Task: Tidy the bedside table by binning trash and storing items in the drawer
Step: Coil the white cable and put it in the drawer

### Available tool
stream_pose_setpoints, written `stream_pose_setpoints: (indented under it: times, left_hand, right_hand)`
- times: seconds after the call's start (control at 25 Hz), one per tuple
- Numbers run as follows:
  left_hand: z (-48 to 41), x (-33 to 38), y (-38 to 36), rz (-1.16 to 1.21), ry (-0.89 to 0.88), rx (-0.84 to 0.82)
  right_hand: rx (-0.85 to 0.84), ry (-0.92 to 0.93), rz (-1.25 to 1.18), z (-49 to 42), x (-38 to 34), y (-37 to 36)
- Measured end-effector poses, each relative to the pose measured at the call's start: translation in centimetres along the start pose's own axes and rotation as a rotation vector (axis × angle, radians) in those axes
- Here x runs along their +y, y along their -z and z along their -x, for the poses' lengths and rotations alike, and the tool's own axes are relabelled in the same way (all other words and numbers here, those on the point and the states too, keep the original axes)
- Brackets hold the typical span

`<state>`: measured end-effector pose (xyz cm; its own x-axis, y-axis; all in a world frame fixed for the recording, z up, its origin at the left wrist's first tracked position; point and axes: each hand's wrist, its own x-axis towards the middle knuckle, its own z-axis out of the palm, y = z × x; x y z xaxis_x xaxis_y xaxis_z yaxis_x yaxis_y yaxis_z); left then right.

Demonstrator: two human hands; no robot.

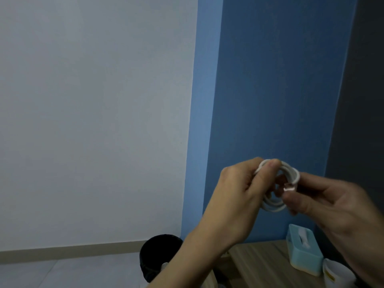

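A white cable (274,204) wound into a small coil hangs in the air in front of the blue wall. My left hand (234,196) pinches the top of the coil between thumb and fingers. My right hand (332,202) grips the coil's right side, where a short white plug end (352,189) sticks out by the fingertips. Both hands are raised well above the wooden bedside table (259,260), which shows at the bottom right. The drawer is out of view.
A black bin (158,256) stands on the floor left of the table, with something pale inside. On the table sit a light blue tissue box (303,252) and a white paper cup (336,275) at the lower right edge.
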<state>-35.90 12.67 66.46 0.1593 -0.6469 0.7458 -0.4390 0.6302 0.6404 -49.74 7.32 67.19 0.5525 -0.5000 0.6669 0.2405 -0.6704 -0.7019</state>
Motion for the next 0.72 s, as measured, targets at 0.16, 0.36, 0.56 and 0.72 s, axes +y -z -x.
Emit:
stream_pose_setpoints:
  times: [0.16,0.36,0.56,0.72]
  left_hand:
    - [0.5,-0.7,1.5,0.226,0.121,-0.070]
    - [1.4,-0.1,2.4,0.264,0.187,0.011]
    - [2.0,0.5,1.3,0.212,0.141,0.162]
    - [2.5,0.2,-0.2,0.233,0.099,0.356]
  right_hand:
    - [0.148,-0.078,0.017,0.2,1.1,0.7]
    - [0.172,-0.106,-0.047,0.5,1.2,0.3]
    - [0.219,-0.003,0.168,0.8,0.5,-0.4]
    - [0.275,0.006,0.209,1.2,0.6,-1.2]
